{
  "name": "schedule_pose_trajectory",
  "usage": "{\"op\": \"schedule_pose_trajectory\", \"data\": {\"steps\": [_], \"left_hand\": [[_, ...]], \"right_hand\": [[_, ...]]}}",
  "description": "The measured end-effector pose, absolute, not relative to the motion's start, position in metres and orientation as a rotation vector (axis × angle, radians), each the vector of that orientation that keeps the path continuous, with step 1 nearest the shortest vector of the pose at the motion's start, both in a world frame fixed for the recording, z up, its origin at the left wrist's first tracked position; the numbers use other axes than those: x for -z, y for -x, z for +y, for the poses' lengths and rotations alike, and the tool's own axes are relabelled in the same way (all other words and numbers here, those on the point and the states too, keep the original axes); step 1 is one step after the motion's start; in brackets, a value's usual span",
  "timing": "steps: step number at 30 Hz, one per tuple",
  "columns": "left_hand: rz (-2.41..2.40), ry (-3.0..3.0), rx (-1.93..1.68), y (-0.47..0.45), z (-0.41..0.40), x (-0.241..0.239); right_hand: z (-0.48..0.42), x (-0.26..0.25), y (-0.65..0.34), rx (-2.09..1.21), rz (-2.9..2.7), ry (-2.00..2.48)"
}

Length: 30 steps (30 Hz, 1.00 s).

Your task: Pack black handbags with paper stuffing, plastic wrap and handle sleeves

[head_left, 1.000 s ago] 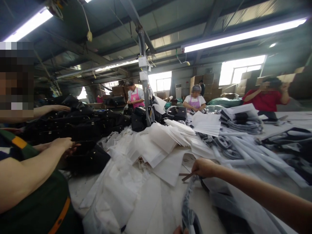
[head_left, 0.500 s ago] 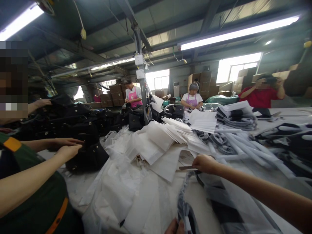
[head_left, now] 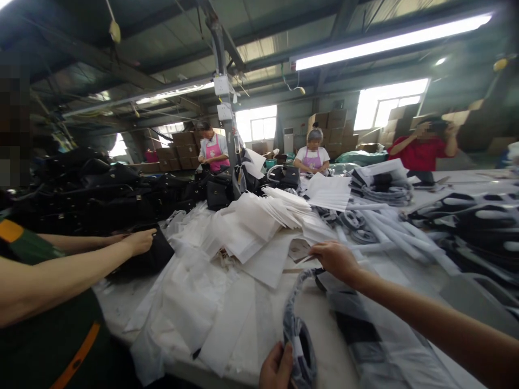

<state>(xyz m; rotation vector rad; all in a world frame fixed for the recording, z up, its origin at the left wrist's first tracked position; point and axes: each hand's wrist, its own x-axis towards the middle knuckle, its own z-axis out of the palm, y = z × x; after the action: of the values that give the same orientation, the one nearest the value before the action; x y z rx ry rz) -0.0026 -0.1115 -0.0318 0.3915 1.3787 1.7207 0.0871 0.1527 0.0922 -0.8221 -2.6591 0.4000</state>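
Observation:
At the bottom centre my left hand (head_left: 277, 366) is closed on a strap wrapped in clear plastic (head_left: 300, 329), dark and looped, with a white band round its lower coil. The strap's upper end reaches toward a plastic-covered black piece (head_left: 359, 329) on the table. My right hand (head_left: 335, 262) is closed in a pinch above that end. A thin pale strip (head_left: 305, 260) shows at its fingertips, beside a brownish patch (head_left: 299, 248) among white sheets (head_left: 265, 262). A flat brown tool (head_left: 295, 270) lies just below, partly hidden.
White sheets (head_left: 259, 216) are heaped mid-table, with crumpled white wrapping (head_left: 190, 308) in front. Black bags (head_left: 109, 205) pile up on the left, where a co-worker's hand (head_left: 141, 241) holds one. White rolled tubes (head_left: 405, 237) and black pieces (head_left: 474, 216) lie right. A post (head_left: 227, 108) rises behind.
My right hand has let go of the flat brown tool and now pinches a thin pale strip. My left hand has come further into view with the strap. The co-worker's hands have shifted on the bag.

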Motion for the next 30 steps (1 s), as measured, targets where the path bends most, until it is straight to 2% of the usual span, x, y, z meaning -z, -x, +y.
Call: {"op": "schedule_pose_trajectory", "data": {"steps": [6,11,18,25,30], "left_hand": [[1.38,-0.359,-1.664,0.005,-0.117,0.02],[1.32,-0.332,-1.677,0.003,-0.118,0.023],[1.279,-0.309,-1.715,-0.004,-0.118,0.024],[1.293,-0.43,-1.736,-0.009,-0.119,0.018],[1.413,-0.575,-1.732,-0.01,-0.12,0.006]], "right_hand": [[0.129,-0.112,-0.092,-0.461,-2.677,0.719],[0.086,-0.122,-0.132,-0.698,-2.662,0.706],[0.033,-0.082,-0.168,-1.295,-2.574,1.094],[0.017,-0.041,-0.12,-1.649,-2.474,0.933],[0.016,-0.037,-0.106,-1.977,-2.333,0.85]]}}
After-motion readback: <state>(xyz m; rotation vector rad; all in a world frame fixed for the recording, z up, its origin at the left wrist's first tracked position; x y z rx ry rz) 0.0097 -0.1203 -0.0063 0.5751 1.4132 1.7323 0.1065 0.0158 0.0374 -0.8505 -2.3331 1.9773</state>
